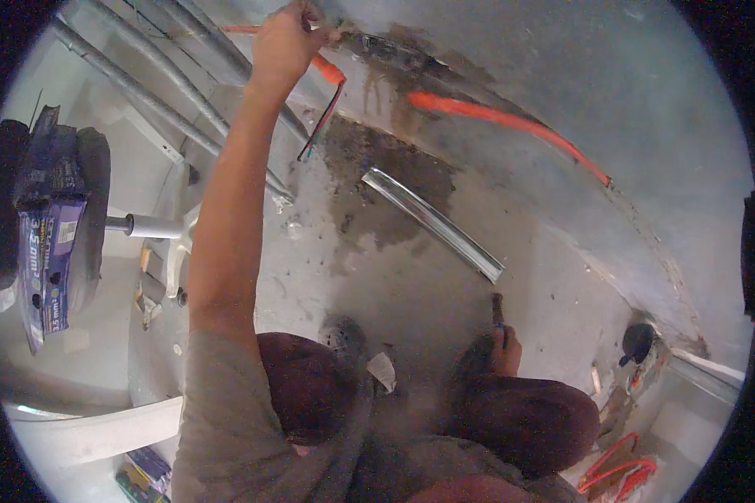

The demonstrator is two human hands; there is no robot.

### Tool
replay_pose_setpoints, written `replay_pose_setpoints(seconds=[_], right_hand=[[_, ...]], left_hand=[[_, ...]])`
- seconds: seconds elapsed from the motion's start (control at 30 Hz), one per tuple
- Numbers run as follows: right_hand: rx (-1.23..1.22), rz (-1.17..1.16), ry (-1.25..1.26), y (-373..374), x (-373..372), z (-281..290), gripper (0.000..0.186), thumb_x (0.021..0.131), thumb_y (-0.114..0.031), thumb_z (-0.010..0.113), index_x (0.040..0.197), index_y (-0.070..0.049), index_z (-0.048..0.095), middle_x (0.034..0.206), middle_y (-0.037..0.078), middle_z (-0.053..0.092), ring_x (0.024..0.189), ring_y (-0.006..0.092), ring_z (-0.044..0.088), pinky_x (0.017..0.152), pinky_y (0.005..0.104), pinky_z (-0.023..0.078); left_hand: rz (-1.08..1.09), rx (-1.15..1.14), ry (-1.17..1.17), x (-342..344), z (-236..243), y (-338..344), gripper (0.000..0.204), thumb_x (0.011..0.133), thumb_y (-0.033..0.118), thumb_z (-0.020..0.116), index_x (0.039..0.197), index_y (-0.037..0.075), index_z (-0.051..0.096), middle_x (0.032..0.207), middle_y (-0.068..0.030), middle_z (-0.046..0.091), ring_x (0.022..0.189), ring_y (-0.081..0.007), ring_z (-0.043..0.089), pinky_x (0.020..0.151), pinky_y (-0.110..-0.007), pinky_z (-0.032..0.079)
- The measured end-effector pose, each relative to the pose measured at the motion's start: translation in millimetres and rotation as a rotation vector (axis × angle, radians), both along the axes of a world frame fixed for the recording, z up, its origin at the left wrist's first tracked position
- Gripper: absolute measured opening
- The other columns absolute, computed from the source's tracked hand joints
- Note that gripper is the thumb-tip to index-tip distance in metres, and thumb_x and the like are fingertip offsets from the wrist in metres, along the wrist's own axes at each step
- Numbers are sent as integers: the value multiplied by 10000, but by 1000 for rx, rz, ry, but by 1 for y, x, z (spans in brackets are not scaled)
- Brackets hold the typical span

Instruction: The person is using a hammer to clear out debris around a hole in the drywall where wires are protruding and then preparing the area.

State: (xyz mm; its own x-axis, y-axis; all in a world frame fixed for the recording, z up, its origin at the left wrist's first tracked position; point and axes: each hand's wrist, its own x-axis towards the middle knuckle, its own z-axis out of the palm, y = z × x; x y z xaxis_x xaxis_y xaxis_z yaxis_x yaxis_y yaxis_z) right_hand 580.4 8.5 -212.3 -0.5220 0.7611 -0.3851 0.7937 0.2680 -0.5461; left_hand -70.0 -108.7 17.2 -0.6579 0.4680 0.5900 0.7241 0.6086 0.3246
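My left hand [289, 44] is stretched up to the wall at the top, its fingers curled together beside a wet, dark chiselled groove [394, 54]. What the fingertips hold, if anything, is hidden. Close to that hand an orange conduit [329, 70] pokes out, with thin dark and coloured wires [320, 126] hanging from its end. Low down by my right knee, my right hand [507, 350] is closed round a hand tool with a dark end [497, 302]; its exact kind is unclear. A long shiny metal channel [434, 225] lies on the floor between my hands.
Another orange conduit [512, 124] runs along the wall groove. Grey pipes [143, 92] slant at upper left. A wheeled stool base [180, 239] and purple printed packs [50, 243] stand left. Orange tubing [617, 469] lies lower right, near a dark round object [637, 342].
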Motion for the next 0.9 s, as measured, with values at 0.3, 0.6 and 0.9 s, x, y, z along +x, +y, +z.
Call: replay_pose_setpoints(seconds=[0.3, 0.6, 0.9], right_hand=[[151, 54, 79, -3, 7, -22, 351, 1059, -336, 499, 1118, -10, 615, 852, 259, 665, 782, 460, 643, 697, 507, 480], [77, 79, 37, -2, 3, -15, 375, 1047, -357, 478, 1154, -16, 591, 893, 244, 699, 802, 473, 658, 691, 551, 500], [179, 85, 45, -1, 16, -32, 326, 1063, -307, 486, 1106, -6, 603, 867, 262, 673, 810, 480, 645, 700, 528, 482]], left_hand=[[3, -24, 20, 26, 2, 16, 571, 681, 355, 931, 924, -9, 565, 760, -177, 628, 745, -387, 643, 687, -475, 506], [48, -6, 64, 16, -11, 20, 645, 662, 439, 919, 968, 9, 548, 900, -195, 641, 908, -408, 633, 792, -515, 494], [24, 19, 38, 20, -10, 23, 584, 655, 354, 930, 949, 30, 542, 889, -180, 638, 896, -411, 628, 787, -505, 491]])
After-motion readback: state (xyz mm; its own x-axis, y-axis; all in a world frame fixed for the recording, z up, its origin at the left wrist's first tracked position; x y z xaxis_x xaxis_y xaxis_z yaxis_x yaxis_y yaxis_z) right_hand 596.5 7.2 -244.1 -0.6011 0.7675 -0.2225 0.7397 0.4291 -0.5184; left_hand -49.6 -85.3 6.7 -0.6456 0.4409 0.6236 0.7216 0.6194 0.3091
